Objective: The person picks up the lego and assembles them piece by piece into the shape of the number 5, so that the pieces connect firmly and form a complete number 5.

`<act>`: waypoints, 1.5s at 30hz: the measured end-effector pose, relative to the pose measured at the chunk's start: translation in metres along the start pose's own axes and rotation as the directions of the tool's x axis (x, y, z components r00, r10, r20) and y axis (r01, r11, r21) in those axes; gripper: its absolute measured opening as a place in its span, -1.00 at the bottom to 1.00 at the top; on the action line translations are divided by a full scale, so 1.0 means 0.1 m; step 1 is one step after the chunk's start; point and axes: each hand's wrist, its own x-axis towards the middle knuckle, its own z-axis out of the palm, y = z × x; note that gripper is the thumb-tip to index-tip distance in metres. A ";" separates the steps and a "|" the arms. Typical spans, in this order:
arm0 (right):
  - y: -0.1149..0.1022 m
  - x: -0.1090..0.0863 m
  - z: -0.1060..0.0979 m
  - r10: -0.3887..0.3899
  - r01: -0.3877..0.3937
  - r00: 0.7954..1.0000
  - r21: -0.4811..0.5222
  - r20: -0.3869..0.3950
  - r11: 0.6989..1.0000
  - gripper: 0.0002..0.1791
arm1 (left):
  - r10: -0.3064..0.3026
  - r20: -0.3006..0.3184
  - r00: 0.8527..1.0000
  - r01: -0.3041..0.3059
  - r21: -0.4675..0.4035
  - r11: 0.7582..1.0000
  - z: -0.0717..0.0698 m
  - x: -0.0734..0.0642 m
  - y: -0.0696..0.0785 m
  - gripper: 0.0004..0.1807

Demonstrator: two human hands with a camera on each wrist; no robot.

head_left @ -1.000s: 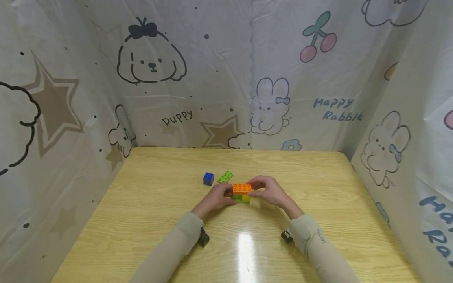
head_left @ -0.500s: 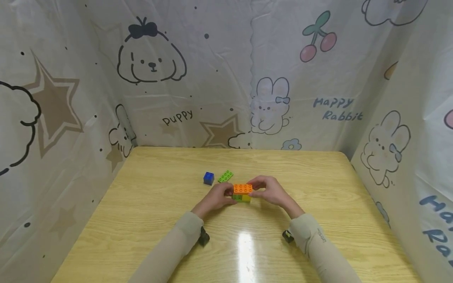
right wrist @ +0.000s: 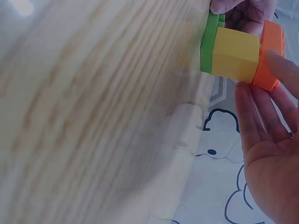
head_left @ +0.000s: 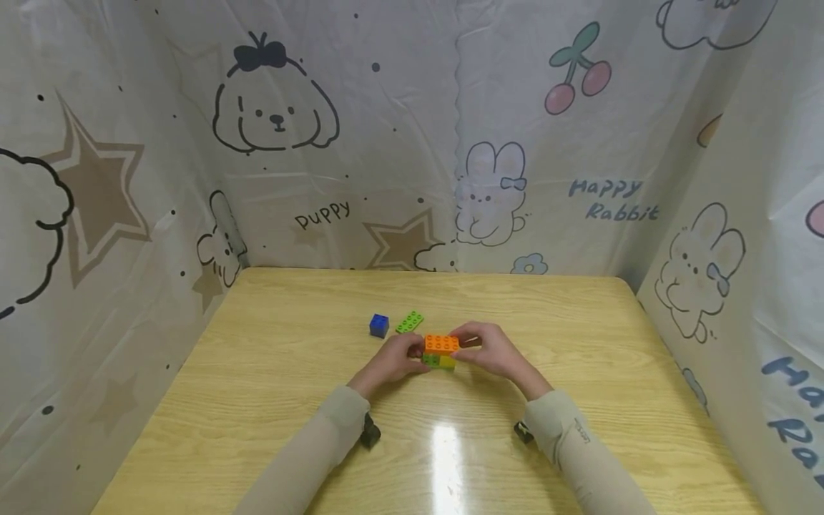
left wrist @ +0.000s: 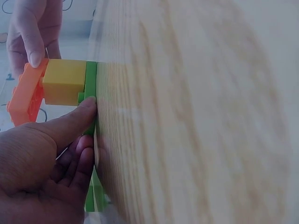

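Observation:
An orange eight-stud brick (head_left: pixel 441 345) sits tilted over a yellow brick (right wrist: pixel 236 53), its far end sticking out past the yellow one in the left wrist view. Under the yellow brick lies a green studded plate (left wrist: pixel 91 74), flat on the table. My left hand (head_left: pixel 394 356) pinches this plate at its left end between thumb and fingers. The right hand (head_left: pixel 492 348) holds the orange brick by its right end, thumb on the near side and fingers behind.
Behind the left hand, a blue brick (head_left: pixel 379 325) and a light green plate (head_left: pixel 410 322) lie on the wooden table (head_left: pixel 290 343). Printed cloth (head_left: pixel 399 143) hangs along the table's back and both sides.
The orange brick has shifted very slightly to the right with the right hand. My left hand stays in place on the green plate.

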 end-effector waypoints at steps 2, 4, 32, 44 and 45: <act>0.02 0.01 0.00 -0.010 0.010 1.000 0.000 -0.002 1.000 -0.65 | 0.002 -0.001 1.000 -0.002 0.001 1.000 0.00 0.00 0.00 -0.76; 0.03 0.01 0.01 -0.009 0.009 1.000 0.002 -0.006 1.000 -0.65 | 0.005 -0.003 1.000 -0.005 0.002 1.000 0.00 0.00 -0.01 -0.76; 0.02 0.08 0.05 0.013 -0.013 1.000 0.010 -0.003 1.000 -0.68 | -0.006 0.001 1.000 0.006 0.018 1.000 0.02 0.02 -0.05 -0.77; 0.01 0.09 0.04 0.014 -0.015 1.000 -0.009 -0.002 1.000 -0.67 | -0.012 -0.005 1.000 0.012 0.014 1.000 0.02 0.02 -0.04 -0.77; 0.01 0.09 0.04 0.013 -0.013 1.000 -0.005 -0.001 1.000 -0.67 | -0.013 -0.006 1.000 0.013 0.013 1.000 0.02 0.02 -0.04 -0.77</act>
